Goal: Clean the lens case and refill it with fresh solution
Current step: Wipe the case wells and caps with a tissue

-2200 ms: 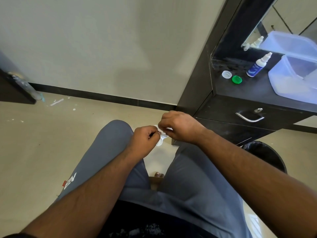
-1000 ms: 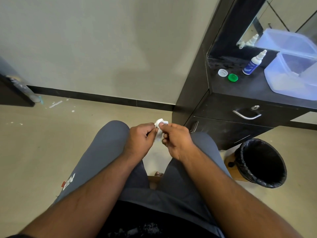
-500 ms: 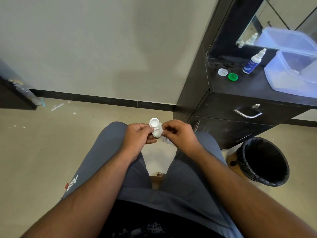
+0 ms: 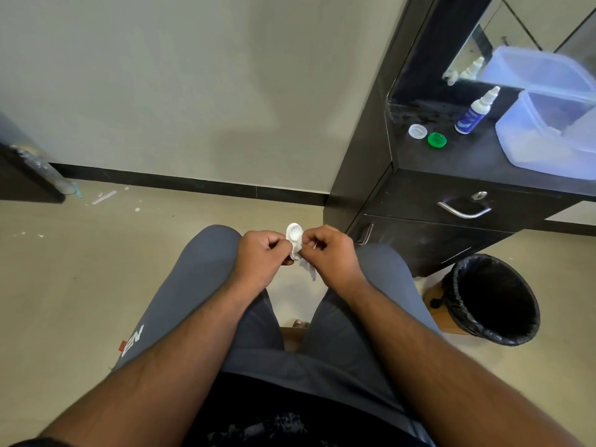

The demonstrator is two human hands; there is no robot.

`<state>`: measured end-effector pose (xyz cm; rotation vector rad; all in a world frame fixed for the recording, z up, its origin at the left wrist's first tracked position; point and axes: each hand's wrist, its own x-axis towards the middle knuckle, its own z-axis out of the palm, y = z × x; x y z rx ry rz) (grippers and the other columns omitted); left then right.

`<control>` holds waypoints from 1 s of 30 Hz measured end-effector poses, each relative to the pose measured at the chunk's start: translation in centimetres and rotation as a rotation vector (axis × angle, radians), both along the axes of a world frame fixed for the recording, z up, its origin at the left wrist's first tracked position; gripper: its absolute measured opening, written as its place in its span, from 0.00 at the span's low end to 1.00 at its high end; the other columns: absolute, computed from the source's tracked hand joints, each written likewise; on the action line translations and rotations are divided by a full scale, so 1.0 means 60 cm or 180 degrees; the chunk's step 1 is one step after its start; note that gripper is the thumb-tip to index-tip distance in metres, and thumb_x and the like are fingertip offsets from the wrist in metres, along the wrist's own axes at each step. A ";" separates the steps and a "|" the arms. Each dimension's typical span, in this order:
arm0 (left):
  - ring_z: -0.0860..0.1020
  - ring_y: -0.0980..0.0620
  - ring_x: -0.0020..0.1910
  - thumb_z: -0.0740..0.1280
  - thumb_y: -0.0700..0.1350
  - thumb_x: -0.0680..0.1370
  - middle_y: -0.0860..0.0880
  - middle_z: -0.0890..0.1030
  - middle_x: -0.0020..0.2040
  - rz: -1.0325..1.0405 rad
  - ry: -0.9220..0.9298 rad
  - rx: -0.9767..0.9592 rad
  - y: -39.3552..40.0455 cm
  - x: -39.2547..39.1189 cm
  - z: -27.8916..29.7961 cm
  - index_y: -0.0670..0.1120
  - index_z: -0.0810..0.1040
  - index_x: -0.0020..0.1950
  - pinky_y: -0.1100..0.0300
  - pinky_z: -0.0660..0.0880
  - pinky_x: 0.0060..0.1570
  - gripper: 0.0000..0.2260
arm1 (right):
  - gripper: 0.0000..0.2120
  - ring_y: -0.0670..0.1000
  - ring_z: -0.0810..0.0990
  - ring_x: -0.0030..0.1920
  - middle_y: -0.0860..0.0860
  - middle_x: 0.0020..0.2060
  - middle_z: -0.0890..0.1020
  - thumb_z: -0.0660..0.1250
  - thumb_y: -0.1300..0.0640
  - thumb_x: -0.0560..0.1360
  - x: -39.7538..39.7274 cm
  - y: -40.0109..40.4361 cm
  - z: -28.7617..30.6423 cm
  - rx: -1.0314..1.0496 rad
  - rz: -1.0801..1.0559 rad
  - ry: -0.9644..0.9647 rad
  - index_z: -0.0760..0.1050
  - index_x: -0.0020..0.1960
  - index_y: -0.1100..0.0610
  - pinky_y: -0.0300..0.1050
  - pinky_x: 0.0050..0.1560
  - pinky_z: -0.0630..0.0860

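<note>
A white lens case (image 4: pixel 294 237) is held upright between my knees, one open well showing at its top. My left hand (image 4: pixel 263 258) pinches its lower part. My right hand (image 4: pixel 325 253) pinches a small piece of white tissue (image 4: pixel 308 268) against the case; a scrap of it hangs below my fingers. On the dark dresser top (image 4: pixel 467 162) lie a white cap (image 4: pixel 417 131) and a green cap (image 4: pixel 436 139), with a white and blue solution bottle (image 4: pixel 474 112) standing behind them.
A translucent plastic tub (image 4: pixel 554 133) stands on the dresser at the right, under a mirror. A black-lined waste bin (image 4: pixel 493 300) sits on the floor beside my right knee. The dresser has a drawer with a metal handle (image 4: pixel 464 211).
My hands shifted from wiping with the tissue over the case to holding it upright, its top well now uncovered. The tissue now hangs lower under my right fingers.
</note>
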<state>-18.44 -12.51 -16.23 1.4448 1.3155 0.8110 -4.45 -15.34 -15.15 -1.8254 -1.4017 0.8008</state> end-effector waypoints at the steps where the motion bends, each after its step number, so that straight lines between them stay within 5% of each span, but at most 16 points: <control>1: 0.83 0.47 0.36 0.68 0.39 0.76 0.43 0.84 0.37 0.0021 -0.0013 0.0057 0.000 -0.001 -0.001 0.39 0.85 0.41 0.46 0.82 0.42 0.08 | 0.03 0.45 0.75 0.40 0.43 0.38 0.76 0.72 0.62 0.71 -0.004 0.000 -0.001 -0.0014 -0.0038 0.0051 0.80 0.43 0.56 0.32 0.39 0.72; 7: 0.82 0.46 0.35 0.68 0.42 0.76 0.45 0.83 0.35 0.0045 0.0065 0.0342 -0.004 -0.001 -0.001 0.41 0.85 0.41 0.44 0.81 0.40 0.08 | 0.03 0.49 0.77 0.41 0.50 0.39 0.79 0.71 0.59 0.73 -0.017 0.000 -0.009 -0.0128 -0.0218 0.0259 0.79 0.43 0.59 0.41 0.42 0.76; 14: 0.83 0.51 0.41 0.68 0.43 0.78 0.50 0.85 0.43 0.0229 -0.0149 0.0391 -0.021 0.011 0.004 0.45 0.84 0.55 0.47 0.82 0.42 0.08 | 0.03 0.46 0.77 0.37 0.51 0.37 0.82 0.69 0.61 0.75 -0.032 -0.007 -0.008 -0.0205 -0.0998 0.1437 0.81 0.45 0.57 0.38 0.39 0.74; 18: 0.83 0.50 0.44 0.71 0.42 0.75 0.51 0.85 0.44 0.0224 -0.0293 -0.0054 -0.011 0.002 0.013 0.46 0.84 0.53 0.53 0.82 0.44 0.08 | 0.02 0.46 0.76 0.38 0.51 0.39 0.80 0.69 0.61 0.75 -0.016 0.000 -0.007 -0.0034 -0.0680 0.0615 0.79 0.44 0.57 0.33 0.38 0.72; 23: 0.84 0.45 0.45 0.71 0.35 0.74 0.45 0.85 0.47 -0.0272 -0.0926 -0.0851 0.005 -0.023 0.037 0.49 0.77 0.64 0.54 0.82 0.46 0.20 | 0.03 0.47 0.71 0.41 0.49 0.41 0.76 0.66 0.60 0.75 0.021 0.010 0.007 0.0560 0.0431 -0.1529 0.78 0.47 0.57 0.36 0.40 0.68; 26: 0.83 0.50 0.40 0.73 0.34 0.72 0.48 0.83 0.47 -0.0526 -0.0372 -0.0490 0.005 -0.025 0.030 0.57 0.71 0.69 0.61 0.81 0.45 0.30 | 0.04 0.52 0.74 0.39 0.53 0.40 0.79 0.68 0.62 0.73 0.036 0.013 0.014 0.0815 0.0948 -0.2246 0.79 0.47 0.59 0.46 0.38 0.73; 30: 0.80 0.56 0.45 0.74 0.41 0.72 0.55 0.81 0.49 -0.0777 0.0674 0.0448 0.001 -0.016 0.013 0.55 0.75 0.65 0.63 0.78 0.47 0.23 | 0.05 0.53 0.75 0.38 0.54 0.39 0.79 0.69 0.62 0.71 0.039 0.018 0.017 0.0873 0.1265 -0.2591 0.79 0.47 0.58 0.44 0.38 0.69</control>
